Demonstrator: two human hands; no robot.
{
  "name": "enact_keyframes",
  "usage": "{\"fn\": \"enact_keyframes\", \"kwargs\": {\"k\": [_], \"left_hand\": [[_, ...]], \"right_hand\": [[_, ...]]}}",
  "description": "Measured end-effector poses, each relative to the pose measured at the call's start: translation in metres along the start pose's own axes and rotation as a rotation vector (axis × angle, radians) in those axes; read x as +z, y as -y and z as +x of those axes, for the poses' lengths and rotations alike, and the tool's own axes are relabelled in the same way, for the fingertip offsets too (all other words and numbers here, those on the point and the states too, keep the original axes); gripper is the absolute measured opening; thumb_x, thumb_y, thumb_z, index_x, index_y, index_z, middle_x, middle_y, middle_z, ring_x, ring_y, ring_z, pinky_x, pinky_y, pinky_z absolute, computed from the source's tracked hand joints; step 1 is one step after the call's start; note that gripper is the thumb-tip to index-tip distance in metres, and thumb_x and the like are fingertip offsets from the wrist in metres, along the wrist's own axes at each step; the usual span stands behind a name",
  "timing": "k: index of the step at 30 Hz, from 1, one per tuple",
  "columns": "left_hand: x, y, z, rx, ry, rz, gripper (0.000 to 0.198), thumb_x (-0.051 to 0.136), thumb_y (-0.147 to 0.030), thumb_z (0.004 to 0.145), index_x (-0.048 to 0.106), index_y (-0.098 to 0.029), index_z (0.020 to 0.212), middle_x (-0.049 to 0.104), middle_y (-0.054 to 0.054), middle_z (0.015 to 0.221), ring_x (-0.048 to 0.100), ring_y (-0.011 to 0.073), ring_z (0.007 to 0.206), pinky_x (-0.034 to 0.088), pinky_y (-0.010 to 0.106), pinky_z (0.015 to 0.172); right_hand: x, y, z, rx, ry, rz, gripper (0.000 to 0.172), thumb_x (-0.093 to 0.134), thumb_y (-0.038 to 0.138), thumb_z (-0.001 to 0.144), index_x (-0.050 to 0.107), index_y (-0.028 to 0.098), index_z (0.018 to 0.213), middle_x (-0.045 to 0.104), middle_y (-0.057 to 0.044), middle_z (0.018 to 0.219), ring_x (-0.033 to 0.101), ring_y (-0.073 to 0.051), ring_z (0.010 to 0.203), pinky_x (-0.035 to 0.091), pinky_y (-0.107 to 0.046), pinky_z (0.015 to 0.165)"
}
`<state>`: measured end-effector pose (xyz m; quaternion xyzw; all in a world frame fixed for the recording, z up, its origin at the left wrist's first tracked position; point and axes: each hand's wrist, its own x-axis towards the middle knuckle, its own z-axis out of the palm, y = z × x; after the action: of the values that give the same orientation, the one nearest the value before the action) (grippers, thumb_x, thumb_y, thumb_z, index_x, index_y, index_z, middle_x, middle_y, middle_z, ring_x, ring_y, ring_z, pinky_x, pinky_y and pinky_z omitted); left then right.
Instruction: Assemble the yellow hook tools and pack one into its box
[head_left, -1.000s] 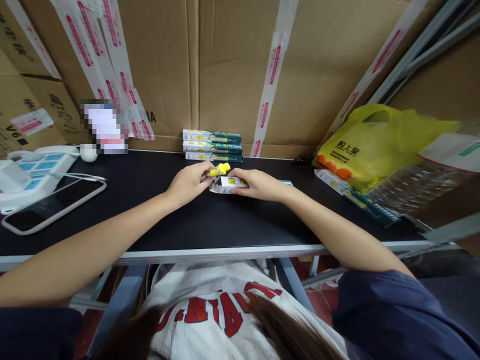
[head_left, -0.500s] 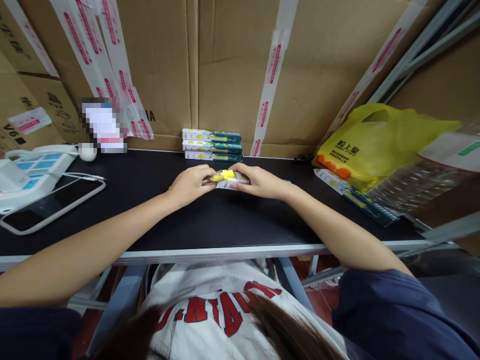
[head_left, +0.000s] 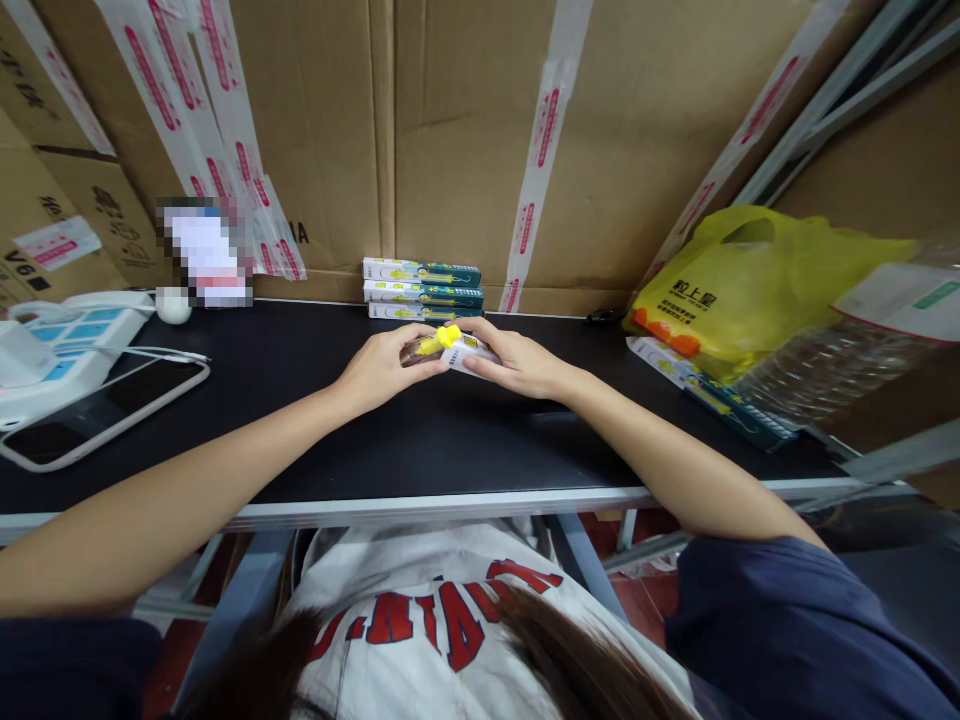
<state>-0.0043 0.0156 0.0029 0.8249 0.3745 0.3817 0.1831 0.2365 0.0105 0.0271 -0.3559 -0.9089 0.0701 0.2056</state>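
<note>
Over the middle of the dark table, my left hand [head_left: 379, 368] is closed around a bright yellow tool [head_left: 448, 337], which seems to lie in clear packaging; its exact kind is unclear. My right hand [head_left: 529, 360] grips a small white printed carton [head_left: 459, 356], fingers on top and thumb on the near side. The tool's yellow end is at the carton's left end; whether part of it is inside cannot be seen. Behind the hands, a stack of slim white-and-green boxes [head_left: 424, 290] with a yellow tool printed on them stands against the cardboard.
At left are a white power strip [head_left: 97, 335], a phone in a pale case [head_left: 112, 410] and a blurred-out upright screen [head_left: 206, 250]. To the right, a yellow plastic bag [head_left: 720, 290] and a clear bottle pack [head_left: 825, 360] rest by another slim box [head_left: 720, 400]. Cardboard [head_left: 457, 180] walls the back.
The yellow tool and carton have tilted, with the yellow end now raised and more of the carton's white face showing. Both hands have turned slightly and stay close together.
</note>
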Motion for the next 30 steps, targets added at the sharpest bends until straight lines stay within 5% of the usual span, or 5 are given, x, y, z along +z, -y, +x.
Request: {"fn": "enact_keyframes", "kwargs": {"k": [14, 19, 23, 30], "left_hand": [[-0.0021, -0.0073, -0.0007, -0.043, 0.013, -0.153, 0.056, 0.063, -0.061, 0.078, 0.068, -0.013, 0.105, 0.062, 0.001, 0.078, 0.049, 0.0129, 0.065, 0.038, 0.024, 0.061], [-0.0050, -0.0091, -0.0005, -0.044, -0.195, -0.114, 0.044, 0.054, -0.055, 0.087, 0.064, -0.013, 0.079, 0.046, -0.002, 0.062, 0.038, 0.0102, 0.058, 0.030, 0.024, 0.055], [-0.0041, -0.0090, -0.0006, 0.005, -0.318, -0.022, 0.031, 0.062, -0.045, 0.084, 0.063, -0.014, 0.080, 0.052, -0.002, 0.067, 0.043, 0.0106, 0.061, 0.034, 0.024, 0.058], [-0.0016, -0.0050, -0.0016, 0.189, -0.183, 0.100, 0.019, 0.060, -0.033, 0.083, 0.066, -0.015, 0.085, 0.064, 0.002, 0.079, 0.054, 0.0138, 0.068, 0.038, 0.025, 0.062]], "right_hand": [[0.0019, 0.0057, -0.0015, -0.059, -0.033, 0.040, 0.055, 0.048, 0.053, 0.093, 0.042, 0.024, 0.140, 0.063, -0.010, 0.126, 0.064, -0.026, 0.095, 0.048, -0.037, 0.081], [-0.0016, 0.0081, -0.0020, -0.083, -0.047, 0.077, 0.056, 0.049, 0.050, 0.094, 0.039, 0.024, 0.142, 0.058, -0.010, 0.136, 0.063, -0.025, 0.103, 0.048, -0.037, 0.087], [-0.0013, 0.0072, -0.0015, -0.067, -0.053, 0.051, 0.057, 0.049, 0.048, 0.094, 0.039, 0.021, 0.143, 0.059, -0.011, 0.135, 0.064, -0.025, 0.101, 0.048, -0.035, 0.084], [0.0020, 0.0054, -0.0010, -0.069, -0.086, -0.022, 0.053, 0.050, 0.049, 0.093, 0.043, 0.020, 0.137, 0.066, -0.011, 0.120, 0.065, -0.023, 0.089, 0.048, -0.032, 0.076]]}}
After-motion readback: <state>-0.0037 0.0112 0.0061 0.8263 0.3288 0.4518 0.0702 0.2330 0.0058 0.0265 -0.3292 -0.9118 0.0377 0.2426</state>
